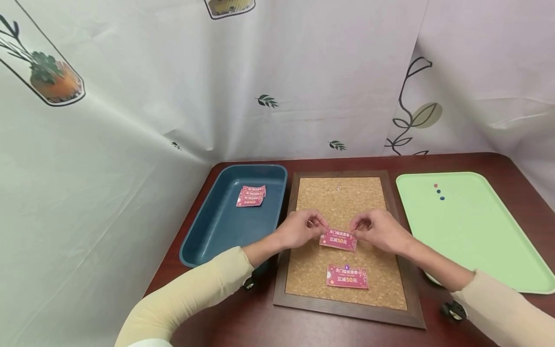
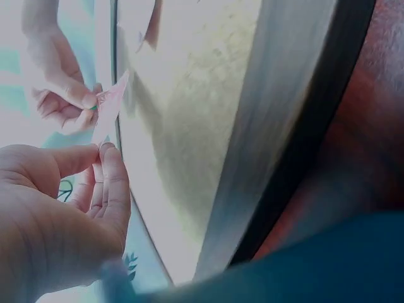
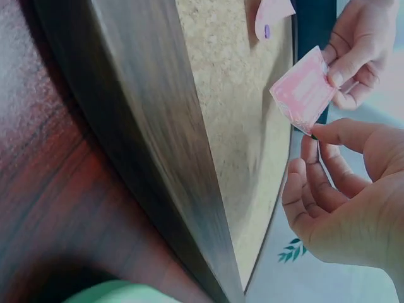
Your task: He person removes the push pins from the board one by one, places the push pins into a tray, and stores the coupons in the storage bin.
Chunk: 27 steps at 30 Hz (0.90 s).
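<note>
Above the middle of the corkboard (image 1: 316, 202), a pink coupon (image 1: 338, 240) is held up by both hands. My left hand (image 1: 302, 227) pinches its upper left corner between thumb and fingers. The upper right corner is at the thumb and fingertip of my right hand (image 1: 381, 231). A small green thing (image 2: 93, 107) shows between those right fingertips, most of it hidden. Lower on the board, a second pink coupon (image 1: 347, 278) lies under a purple push pin (image 1: 347, 267) at its top edge. In the right wrist view the held coupon (image 3: 304, 91) is tilted, apart from the cork.
To the left a blue tray (image 1: 217, 231) holds several overlapping pink coupons (image 1: 251, 196). On the right, a light green tray (image 1: 485, 231) carries a few small pins (image 1: 439, 192), red and blue. A clear pin (image 1: 339, 188) is near the corkboard's top. Patterned cloth (image 1: 303, 72) hangs behind the table.
</note>
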Available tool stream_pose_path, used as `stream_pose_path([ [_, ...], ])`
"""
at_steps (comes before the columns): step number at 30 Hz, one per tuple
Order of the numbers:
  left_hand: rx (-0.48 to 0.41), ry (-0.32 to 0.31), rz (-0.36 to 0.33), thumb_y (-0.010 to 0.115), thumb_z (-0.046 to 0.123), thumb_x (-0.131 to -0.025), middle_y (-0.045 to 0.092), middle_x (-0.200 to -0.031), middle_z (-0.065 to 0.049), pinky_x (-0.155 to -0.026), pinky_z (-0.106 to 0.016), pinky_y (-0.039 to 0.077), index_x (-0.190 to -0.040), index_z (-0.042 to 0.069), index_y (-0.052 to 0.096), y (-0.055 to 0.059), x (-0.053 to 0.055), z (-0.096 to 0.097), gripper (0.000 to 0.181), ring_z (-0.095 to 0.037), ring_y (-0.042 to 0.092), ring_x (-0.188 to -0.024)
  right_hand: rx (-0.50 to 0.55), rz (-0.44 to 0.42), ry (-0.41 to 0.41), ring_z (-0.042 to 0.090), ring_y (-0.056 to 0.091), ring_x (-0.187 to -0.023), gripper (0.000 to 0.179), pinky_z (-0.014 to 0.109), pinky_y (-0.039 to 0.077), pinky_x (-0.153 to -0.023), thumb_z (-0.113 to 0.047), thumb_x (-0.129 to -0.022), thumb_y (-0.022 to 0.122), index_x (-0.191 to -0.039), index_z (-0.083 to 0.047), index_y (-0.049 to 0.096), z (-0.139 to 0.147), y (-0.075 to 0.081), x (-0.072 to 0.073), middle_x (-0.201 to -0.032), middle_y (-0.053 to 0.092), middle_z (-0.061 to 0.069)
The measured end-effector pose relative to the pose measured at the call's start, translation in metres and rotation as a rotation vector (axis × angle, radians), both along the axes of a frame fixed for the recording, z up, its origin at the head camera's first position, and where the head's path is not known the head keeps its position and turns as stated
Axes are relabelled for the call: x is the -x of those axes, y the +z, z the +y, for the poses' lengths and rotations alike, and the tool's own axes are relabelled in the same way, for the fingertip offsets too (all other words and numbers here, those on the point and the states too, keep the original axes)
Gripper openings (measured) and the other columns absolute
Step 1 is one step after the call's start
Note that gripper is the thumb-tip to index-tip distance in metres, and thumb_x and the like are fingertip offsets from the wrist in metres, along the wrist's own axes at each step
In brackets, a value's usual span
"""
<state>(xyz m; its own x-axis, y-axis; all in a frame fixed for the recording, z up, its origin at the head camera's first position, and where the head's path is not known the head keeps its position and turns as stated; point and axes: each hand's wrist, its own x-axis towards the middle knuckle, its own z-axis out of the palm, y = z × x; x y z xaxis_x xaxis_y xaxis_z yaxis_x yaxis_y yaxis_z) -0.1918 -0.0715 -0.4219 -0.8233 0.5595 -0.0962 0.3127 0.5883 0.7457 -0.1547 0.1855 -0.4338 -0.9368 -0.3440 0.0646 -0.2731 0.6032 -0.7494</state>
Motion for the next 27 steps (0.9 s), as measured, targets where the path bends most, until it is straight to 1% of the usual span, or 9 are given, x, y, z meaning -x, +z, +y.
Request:
stream_pose_path([
  [4, 0.004, -0.013, 0.033, 0.072, 0.013, -0.102, 0.07, -0.091, 0.005, -0.072, -0.025, 0.054, -0.104, 0.012, 0.076, 0.011, 0.005, -0.006, 0.005, -0.009, 0.067, -0.084, -0.018, 0.026, -0.044, 0.017, 0.057, -0.078, 0.004, 0.029, 0.046, -0.064, -0.005, -0.091, 0.078, -0.092, -0.008, 0.077, 0.006, 0.004, -0.001, -0.084, 0.069, -0.002],
  [6, -0.005, -0.011, 0.05, 0.072, 0.014, -0.102, 0.071, -0.092, 0.003, -0.073, -0.025, 0.054, -0.104, 0.012, 0.076, 0.017, 0.009, -0.01, 0.005, -0.012, 0.067, -0.085, -0.022, 0.04, -0.062, 0.017, 0.058, -0.079, 0.004, 0.029, 0.046, -0.065, -0.004, -0.091, 0.077, -0.093, -0.007, 0.077, 0.01, 0.005, -0.002, -0.087, 0.07, -0.002],
  [9, -0.024, 0.008, 0.057, 0.073, 0.013, -0.102, 0.071, -0.093, 0.001, -0.07, -0.027, 0.054, -0.104, 0.012, 0.076, 0.028, 0.014, -0.018, 0.004, -0.019, 0.069, -0.086, -0.009, 0.061, -0.083, 0.018, 0.059, -0.08, 0.005, 0.029, 0.047, -0.065, -0.002, -0.092, 0.076, -0.095, -0.006, 0.077, 0.017, 0.007, -0.001, -0.091, 0.072, 0.001],
  [12, -0.048, 0.032, 0.055, 0.073, 0.013, -0.102, 0.071, -0.093, -0.001, -0.067, -0.03, 0.054, -0.105, 0.011, 0.075, 0.038, 0.019, -0.026, 0.004, -0.022, 0.07, -0.084, 0.006, 0.066, -0.103, 0.019, 0.059, -0.079, 0.004, 0.029, 0.048, -0.063, -0.003, -0.093, 0.075, -0.096, -0.005, 0.077, 0.023, 0.009, -0.002, -0.091, 0.072, 0.002],
  [15, -0.075, 0.051, 0.05, 0.073, 0.012, -0.102, 0.07, -0.093, -0.004, -0.068, -0.032, 0.057, -0.107, 0.009, 0.074, 0.047, 0.023, -0.035, 0.005, -0.022, 0.07, -0.083, 0.005, 0.084, -0.123, 0.019, 0.059, -0.079, 0.004, 0.028, 0.049, -0.064, -0.004, -0.094, 0.076, -0.098, -0.005, 0.077, 0.031, 0.009, -0.002, -0.093, 0.072, 0.002],
  [16, -0.088, 0.058, 0.043, 0.073, 0.012, -0.103, 0.07, -0.093, -0.005, -0.07, -0.032, 0.058, -0.108, 0.008, 0.074, 0.049, 0.025, -0.039, 0.006, -0.024, 0.071, -0.084, 0.001, 0.091, -0.132, 0.018, 0.059, -0.079, 0.004, 0.028, 0.049, -0.064, -0.004, -0.094, 0.076, -0.098, -0.006, 0.077, 0.033, 0.009, -0.002, -0.092, 0.072, 0.002],
  [21, -0.119, 0.122, 0.043, 0.072, 0.01, -0.103, 0.069, -0.095, -0.008, -0.072, -0.034, 0.059, -0.11, 0.007, 0.073, 0.056, 0.033, -0.058, 0.008, -0.029, 0.073, -0.086, -0.022, 0.137, -0.168, 0.016, 0.055, -0.077, 0.006, 0.027, 0.045, -0.063, -0.004, -0.094, 0.077, -0.099, -0.007, 0.076, 0.048, 0.007, -0.003, -0.088, 0.069, 0.0],
  [24, -0.105, 0.167, 0.069, 0.073, 0.012, -0.102, 0.072, -0.097, -0.007, -0.075, -0.043, 0.059, -0.111, 0.007, 0.073, 0.058, 0.038, -0.071, 0.01, -0.024, 0.073, -0.086, -0.03, 0.159, -0.189, 0.015, 0.054, -0.074, 0.007, 0.027, 0.042, -0.06, -0.004, -0.094, 0.076, -0.1, -0.008, 0.077, 0.06, 0.006, -0.004, -0.082, 0.065, -0.001],
  [27, -0.094, 0.2, 0.1, 0.074, 0.013, -0.102, 0.073, -0.1, -0.009, -0.08, -0.055, 0.059, -0.113, 0.007, 0.073, 0.058, 0.044, -0.084, 0.013, -0.024, 0.072, -0.086, -0.037, 0.17, -0.212, 0.012, 0.056, -0.076, 0.007, 0.027, 0.043, -0.059, -0.004, -0.094, 0.076, -0.1, -0.008, 0.077, 0.072, 0.006, -0.005, -0.082, 0.067, -0.001],
])
